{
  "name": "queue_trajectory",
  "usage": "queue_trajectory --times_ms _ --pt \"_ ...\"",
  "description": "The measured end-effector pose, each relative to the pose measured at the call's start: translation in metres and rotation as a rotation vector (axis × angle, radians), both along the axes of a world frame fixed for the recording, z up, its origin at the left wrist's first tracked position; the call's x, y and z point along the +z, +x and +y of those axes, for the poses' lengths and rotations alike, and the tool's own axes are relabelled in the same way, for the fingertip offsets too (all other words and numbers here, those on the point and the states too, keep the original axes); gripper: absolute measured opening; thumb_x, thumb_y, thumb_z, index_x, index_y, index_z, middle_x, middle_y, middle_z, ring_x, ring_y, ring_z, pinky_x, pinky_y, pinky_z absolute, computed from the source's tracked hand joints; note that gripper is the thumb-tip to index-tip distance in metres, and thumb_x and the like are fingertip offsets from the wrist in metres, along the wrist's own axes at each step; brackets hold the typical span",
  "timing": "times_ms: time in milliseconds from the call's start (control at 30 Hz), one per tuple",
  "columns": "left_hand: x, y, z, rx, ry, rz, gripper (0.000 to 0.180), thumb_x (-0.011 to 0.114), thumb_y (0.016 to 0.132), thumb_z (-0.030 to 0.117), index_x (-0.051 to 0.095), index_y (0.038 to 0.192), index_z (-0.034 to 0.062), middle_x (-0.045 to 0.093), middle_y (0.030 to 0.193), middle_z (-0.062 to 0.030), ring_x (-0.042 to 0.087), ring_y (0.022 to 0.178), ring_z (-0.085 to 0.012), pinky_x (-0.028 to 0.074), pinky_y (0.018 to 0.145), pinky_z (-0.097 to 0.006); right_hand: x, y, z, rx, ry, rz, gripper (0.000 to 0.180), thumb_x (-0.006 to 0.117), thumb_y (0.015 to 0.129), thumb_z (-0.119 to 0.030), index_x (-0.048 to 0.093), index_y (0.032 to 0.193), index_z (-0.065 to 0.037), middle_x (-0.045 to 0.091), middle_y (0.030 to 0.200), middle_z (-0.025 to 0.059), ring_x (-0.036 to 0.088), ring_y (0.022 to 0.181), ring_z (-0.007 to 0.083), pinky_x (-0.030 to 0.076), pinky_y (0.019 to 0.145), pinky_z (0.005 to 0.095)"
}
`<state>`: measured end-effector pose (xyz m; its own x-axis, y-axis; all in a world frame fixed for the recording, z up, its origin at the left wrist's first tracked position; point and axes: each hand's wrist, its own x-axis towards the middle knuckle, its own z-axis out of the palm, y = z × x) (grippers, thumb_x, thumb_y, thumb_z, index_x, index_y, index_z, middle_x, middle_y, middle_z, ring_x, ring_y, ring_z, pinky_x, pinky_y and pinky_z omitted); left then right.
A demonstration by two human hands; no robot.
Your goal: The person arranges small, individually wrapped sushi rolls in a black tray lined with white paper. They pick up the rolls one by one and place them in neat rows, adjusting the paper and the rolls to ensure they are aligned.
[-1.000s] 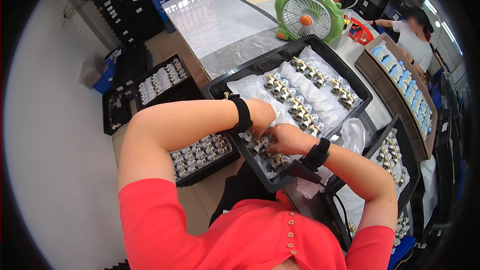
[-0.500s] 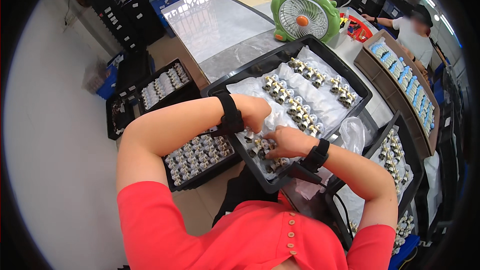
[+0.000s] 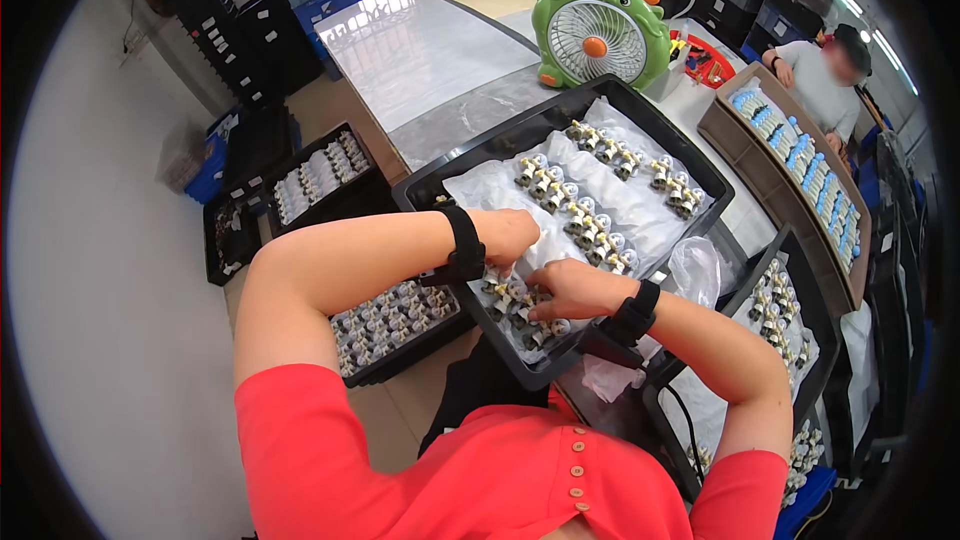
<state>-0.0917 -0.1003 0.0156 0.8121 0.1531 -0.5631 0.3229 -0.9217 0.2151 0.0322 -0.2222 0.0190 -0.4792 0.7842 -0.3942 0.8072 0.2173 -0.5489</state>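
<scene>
A black tray (image 3: 440,172) lined with white paper lies before me, holding rows of small figurines (image 3: 590,227) with pale round heads, yellow parts and dark bases. My left hand (image 3: 510,237) is bent down at the near left of the tray, above the closest row. Its fingers are curled, and what they hold, if anything, is hidden. Beside it, my right hand (image 3: 578,290) reaches in from the right, thumb and fingers closed about a figurine (image 3: 520,292) of that near row. Both wrists wear black straps.
A green fan (image 3: 600,40) stands behind the tray on the table (image 3: 430,50). To the right are a brown box (image 3: 730,130) of blue-topped pieces and another black tray (image 3: 835,330) of figurines. More filled trays (image 3: 395,325) sit lower left. A person (image 3: 825,80) works at far right.
The view has shifted slightly. My left hand has lowered a little towards the near row, while my right hand stays at the figurines. The person at far right has drawn an arm in.
</scene>
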Motion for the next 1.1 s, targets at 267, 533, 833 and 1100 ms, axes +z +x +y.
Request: queue_trajectory --times_ms 267,533,833,1100 --pt "0.051 -0.036 0.027 0.107 0.015 -0.258 0.025 0.064 0.074 0.021 0.066 0.092 0.0034 0.066 0.084 -0.0148 0.063 0.082 -0.0292 0.049 0.074 -0.036 0.045 0.01 0.01 0.004 0.035 -0.008 0.047 0.063 0.079 -0.031 0.058 0.114 0.0 0.064 0.099 0.0168 0.064 0.087 0.0286 0.05 0.076 0.0362" --pt "0.029 -0.062 0.032 0.167 0.09 -0.141 0.025 0.064 0.075 0.02 0.068 0.095 0.0076 0.067 0.082 -0.0138 0.063 0.079 -0.0303 0.049 0.074 -0.037 0.018 -0.029 0.053 -0.127 0.265 -0.008 0.03 0.063 0.075 -0.021 0.063 0.098 -0.001 0.065 0.081 0.019 0.063 0.078 0.0335 0.05 0.074 0.0384" --pt "0.032 -0.059 0.035 0.148 0.051 -0.105 0.019 0.064 0.072 0.015 0.07 0.089 0.0087 0.067 0.082 -0.0136 0.064 0.081 -0.0286 0.05 0.072 -0.036 -0.026 -0.035 0.069 -0.298 0.225 0.041 0.029 0.061 0.073 -0.016 0.063 0.099 -0.003 0.063 0.088 0.0211 0.061 0.084 0.0367 0.049 0.077 0.0416" --pt "0.025 -0.065 0.053 0.292 0.229 -0.127 0.017 0.062 0.068 0.011 0.07 0.083 0.0073 0.066 0.078 -0.0149 0.064 0.077 -0.0308 0.05 0.069 -0.038 -0.019 -0.052 0.063 -0.196 0.37 -0.065 0.03 0.063 0.068 -0.016 0.062 0.094 -0.003 0.056 0.095 0.0192 0.059 0.087 0.0351 0.049 0.077 0.0405"
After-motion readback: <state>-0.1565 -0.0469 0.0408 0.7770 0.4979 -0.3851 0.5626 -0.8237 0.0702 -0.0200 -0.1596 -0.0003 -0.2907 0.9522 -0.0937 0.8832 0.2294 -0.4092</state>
